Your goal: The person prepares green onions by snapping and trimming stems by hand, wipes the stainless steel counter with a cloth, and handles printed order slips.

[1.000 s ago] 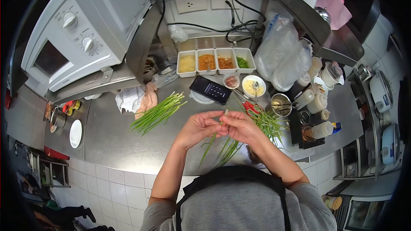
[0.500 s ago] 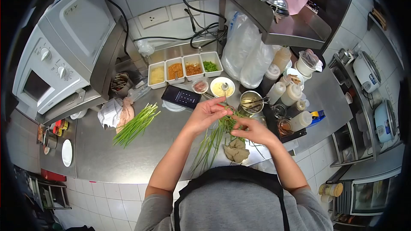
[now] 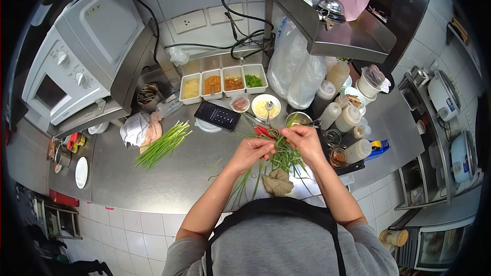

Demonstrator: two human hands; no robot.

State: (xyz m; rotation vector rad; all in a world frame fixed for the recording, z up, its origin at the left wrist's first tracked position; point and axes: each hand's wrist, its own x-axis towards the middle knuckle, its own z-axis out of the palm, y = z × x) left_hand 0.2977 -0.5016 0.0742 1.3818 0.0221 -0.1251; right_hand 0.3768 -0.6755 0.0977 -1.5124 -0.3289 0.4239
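My left hand (image 3: pixel 250 154) is closed in a pinch over the pile, with thin green chive strands at its fingertips. Close beside it, my right hand (image 3: pixel 305 142) pinches chive strands too. Below and between both hands lies a loose tangle of chives (image 3: pixel 286 159), some stalks trailing toward the counter's front edge. Just behind the fingers shows a red item (image 3: pixel 263 132), partly hidden; its kind is unclear. A crumpled brown piece (image 3: pixel 278 183), like paper or cloth, rests in front of the tangle. Further left lies a neater bunch of chives (image 3: pixel 164 144).
A phone (image 3: pixel 217 115) lies behind the hands, near a white bowl of yellow food (image 3: pixel 266 106). Several food tubs (image 3: pixel 191 88) line the back wall. Squeeze bottles (image 3: pixel 349 116) crowd the right side; a microwave (image 3: pixel 76 66) stands left.
My left hand has come down toward me, while my right hand has risen and its spread fingers have closed into a pinch. The red item now shows more clearly behind my hands.
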